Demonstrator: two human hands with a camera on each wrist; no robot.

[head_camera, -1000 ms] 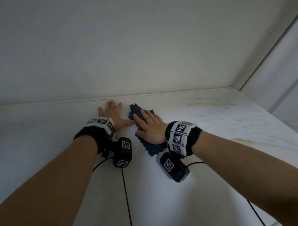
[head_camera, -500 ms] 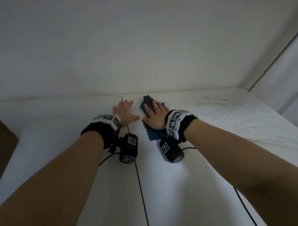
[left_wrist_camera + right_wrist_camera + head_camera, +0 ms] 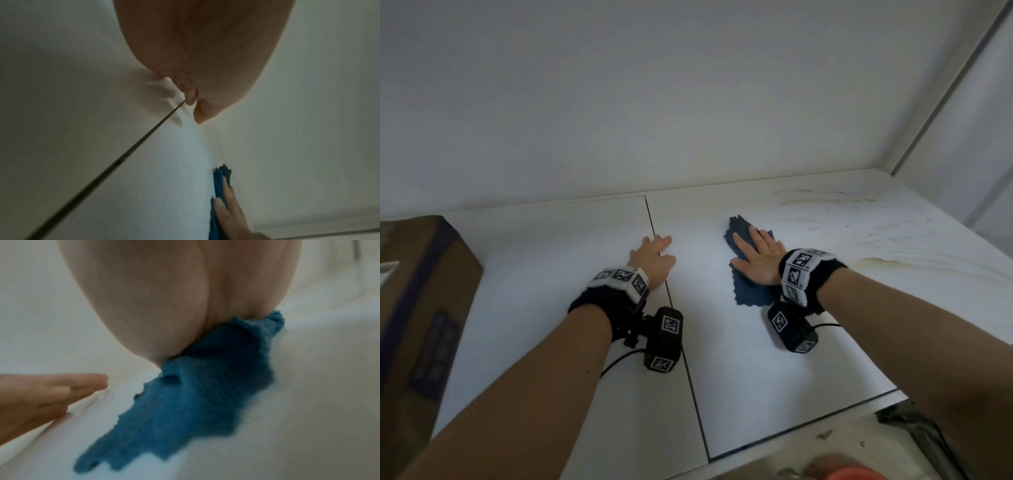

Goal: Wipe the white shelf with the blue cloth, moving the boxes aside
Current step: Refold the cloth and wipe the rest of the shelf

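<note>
The right hand [image 3: 758, 262] presses the blue cloth [image 3: 748, 291] flat with straight fingers; the stains [image 3: 825, 198] lie toward the frame's upper right. The left hand [image 3: 654, 262] rests flat.

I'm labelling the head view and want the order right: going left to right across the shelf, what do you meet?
Cardboard box → left hand, flat on the white shelf → blue cloth under the right hand → yellowish stains at the far right.

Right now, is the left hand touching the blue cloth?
Apart. The head view shows bare white shelf between the left hand and the blue cloth.
</note>
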